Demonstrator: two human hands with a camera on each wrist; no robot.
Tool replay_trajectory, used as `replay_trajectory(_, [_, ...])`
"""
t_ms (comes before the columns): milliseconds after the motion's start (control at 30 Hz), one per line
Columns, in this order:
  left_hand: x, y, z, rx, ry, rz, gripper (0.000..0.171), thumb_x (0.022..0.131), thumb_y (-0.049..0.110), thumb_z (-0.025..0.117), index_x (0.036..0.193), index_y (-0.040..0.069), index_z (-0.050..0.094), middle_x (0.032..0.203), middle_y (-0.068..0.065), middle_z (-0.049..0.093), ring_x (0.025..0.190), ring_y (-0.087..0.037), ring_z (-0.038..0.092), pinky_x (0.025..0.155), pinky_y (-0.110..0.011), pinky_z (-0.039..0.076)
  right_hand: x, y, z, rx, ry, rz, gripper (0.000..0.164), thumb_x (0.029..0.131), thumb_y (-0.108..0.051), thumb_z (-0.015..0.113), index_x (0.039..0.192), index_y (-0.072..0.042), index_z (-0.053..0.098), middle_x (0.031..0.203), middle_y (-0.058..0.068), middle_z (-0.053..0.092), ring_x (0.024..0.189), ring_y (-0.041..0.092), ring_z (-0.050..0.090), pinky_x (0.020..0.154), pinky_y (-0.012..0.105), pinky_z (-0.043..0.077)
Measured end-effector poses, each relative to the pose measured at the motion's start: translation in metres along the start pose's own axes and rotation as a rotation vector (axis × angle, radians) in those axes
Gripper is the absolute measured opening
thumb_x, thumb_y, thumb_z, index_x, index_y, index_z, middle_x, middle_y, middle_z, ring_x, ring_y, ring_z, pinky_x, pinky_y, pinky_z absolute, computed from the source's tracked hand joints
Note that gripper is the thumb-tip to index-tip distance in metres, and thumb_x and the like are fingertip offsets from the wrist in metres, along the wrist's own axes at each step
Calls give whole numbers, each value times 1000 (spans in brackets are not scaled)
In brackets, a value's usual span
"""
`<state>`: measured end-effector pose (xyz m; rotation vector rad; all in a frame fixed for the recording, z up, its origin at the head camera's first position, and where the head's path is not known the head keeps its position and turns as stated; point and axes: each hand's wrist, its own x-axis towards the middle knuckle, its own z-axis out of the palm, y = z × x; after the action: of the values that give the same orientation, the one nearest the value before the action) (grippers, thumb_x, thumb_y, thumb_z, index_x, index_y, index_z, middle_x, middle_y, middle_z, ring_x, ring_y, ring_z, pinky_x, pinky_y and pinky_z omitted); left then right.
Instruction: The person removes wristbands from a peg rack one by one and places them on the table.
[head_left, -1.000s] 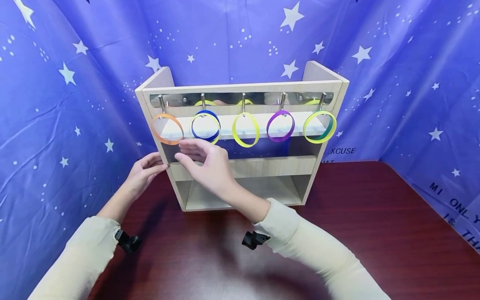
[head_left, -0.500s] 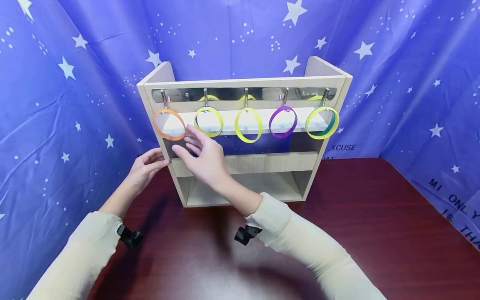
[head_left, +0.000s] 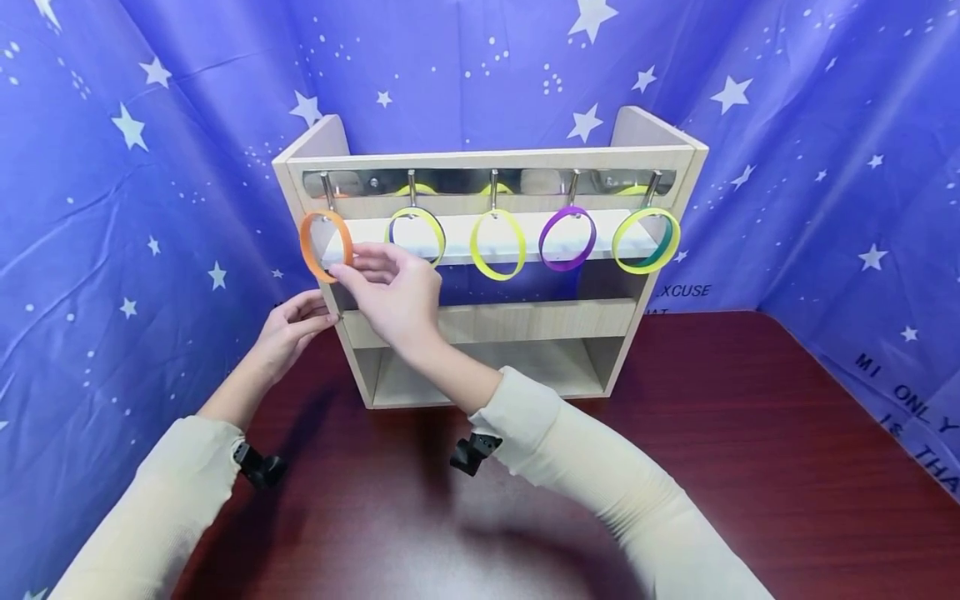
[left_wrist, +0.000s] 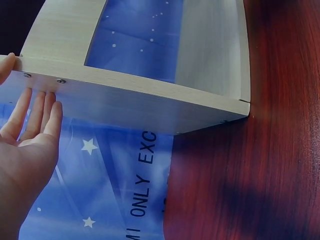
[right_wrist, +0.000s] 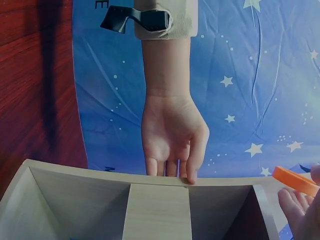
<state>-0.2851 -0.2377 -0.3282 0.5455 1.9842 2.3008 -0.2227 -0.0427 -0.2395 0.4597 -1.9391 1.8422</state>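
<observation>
In the head view, my right hand (head_left: 397, 296) pinches the lower right side of an orange wristband (head_left: 307, 254) between thumb and fingers. The band overlaps the leftmost hook (head_left: 327, 188) of a wooden rack (head_left: 491, 323). At the right edge of the right wrist view, the same orange wristband (right_wrist: 295, 181) shows in the fingers. My left hand (head_left: 288, 333) touches the rack's left side panel lower down. The left wrist view has the fingers of that left hand (left_wrist: 37, 145) straight against the panel's outer face, thumb at its front edge.
Rightward along the metal strip hang a yellow wristband (head_left: 442, 237) with a blue one behind, another yellow wristband (head_left: 521, 242), a purple wristband (head_left: 543, 242) and a yellow-and-teal pair (head_left: 677, 242). The rack stands on a dark red table (head_left: 720, 433) before a blue starry curtain (head_left: 465, 75).
My right hand has moved up and left and taken hold of the orange wristband, which has shifted left and turned. My left hand stays at the side panel.
</observation>
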Motion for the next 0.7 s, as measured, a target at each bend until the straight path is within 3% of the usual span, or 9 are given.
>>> replay_trajectory(133, [0,1,1,12,14,-13,28,90,-3,56,107,19,62,101,9,66,94,-1,63,87,-11,51,1,1,-1,-17,68,-23,29,75,-12,81,101,-1,73,90,15,75,81,19,74,70,13,56])
replay_trajectory(400, [-1,1,2,5,12,-3,27,90,-3,56,108,17,60,101,9,66,95,-2,62,87,-11,51,1,-1,-2,-23,79,-29,26,77,-11,79,101,-1,74,91,15,76,82,18,74,71,14,57])
replay_trajectory(700, [-1,1,3,24,17,-13,28,91,-2,55,107,20,61,100,11,66,94,-1,61,86,-11,50,7,-8,-5,223,78,12,27,78,-1,76,102,9,70,93,26,72,81,33,73,66,27,61])
